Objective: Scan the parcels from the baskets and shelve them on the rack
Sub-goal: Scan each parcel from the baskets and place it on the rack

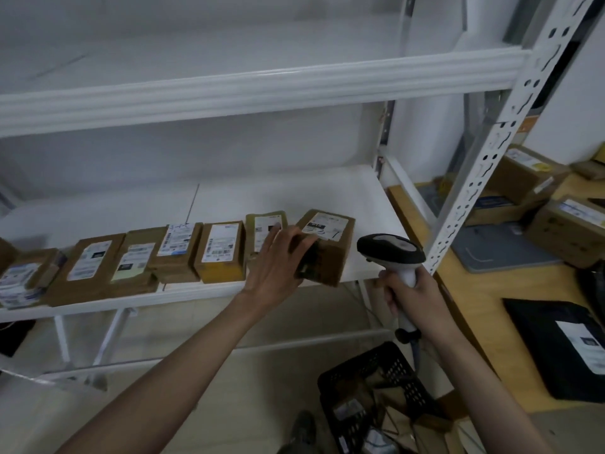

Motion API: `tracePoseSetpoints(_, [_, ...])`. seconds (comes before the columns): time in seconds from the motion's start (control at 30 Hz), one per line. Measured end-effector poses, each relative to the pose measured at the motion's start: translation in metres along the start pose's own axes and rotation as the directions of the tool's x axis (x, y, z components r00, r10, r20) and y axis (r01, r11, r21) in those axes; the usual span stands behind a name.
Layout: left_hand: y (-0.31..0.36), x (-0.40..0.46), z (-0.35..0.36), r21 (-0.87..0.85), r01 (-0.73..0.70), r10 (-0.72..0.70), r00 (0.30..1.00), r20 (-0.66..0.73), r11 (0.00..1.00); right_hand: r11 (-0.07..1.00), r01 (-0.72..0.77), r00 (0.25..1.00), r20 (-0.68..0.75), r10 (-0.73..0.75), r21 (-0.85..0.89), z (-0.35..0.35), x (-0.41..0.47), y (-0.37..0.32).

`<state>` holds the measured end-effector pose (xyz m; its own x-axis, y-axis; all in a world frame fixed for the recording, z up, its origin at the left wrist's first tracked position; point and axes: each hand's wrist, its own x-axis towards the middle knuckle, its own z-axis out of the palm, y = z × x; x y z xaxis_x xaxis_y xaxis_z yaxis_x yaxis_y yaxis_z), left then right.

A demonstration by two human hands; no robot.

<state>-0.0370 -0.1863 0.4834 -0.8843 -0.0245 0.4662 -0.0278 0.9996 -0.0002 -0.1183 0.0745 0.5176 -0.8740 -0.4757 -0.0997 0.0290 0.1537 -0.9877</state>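
Head view, one frame.

Rack (262, 90): white metal, several levels. The upper shelf shows nothing on it. The middle shelf (327, 194) carries a row of brown parcels along its front edge, labels up, running from the far left to right of centre.

Parcel (330, 247): the rightmost in the row, a brown box with a white label, standing on the shelf near the front lip, slightly skewed to the row. Next to it on the left, box (265, 234), partly behind the hand.

Left hand (278, 260): reaches up to the parcel's left face, thumb on the near side and fingers over the top corner. It appears to hold the parcel; how firmly cannot be told.

Right hand (409, 296): fingers wrapped round the handle of the scanner (389, 250), head pointing left toward the parcel, held just off the shelf's right front corner.

Basket (379, 404): black, on the floor below the right arm, with several parcels inside.

Table (484, 290): wooden, right of the rack, bearing more boxes and a dark bag (563, 348) with a label.

Progress, as judged: about eight parcels shelved, the eighth being seated now. The basket's contents remain to be scanned and shelved, so much is left.
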Motion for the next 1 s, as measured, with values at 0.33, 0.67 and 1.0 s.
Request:
tracePoseSetpoints(0.33, [-0.024,0.07,0.079,0.013,0.055,-0.056,0.977,0.204,0.998,0.99,-0.141,0.988,-0.061,0.141,0.007,0.018,0.039,0.016])
tracePoseSetpoints(0.67, [-0.024,0.071,0.105,0.179,0.029,-0.087,0.941,0.327,0.983,0.98,-0.2,0.977,-0.074,0.2,0.005,0.021,0.049,0.013])
tracePoseSetpoints(1.0, [-0.008,0.056,0.106,0.22,0.004,-0.105,0.887,0.449,0.976,0.978,-0.207,0.976,-0.06,0.208,0.035,0.015,0.036,0.022])
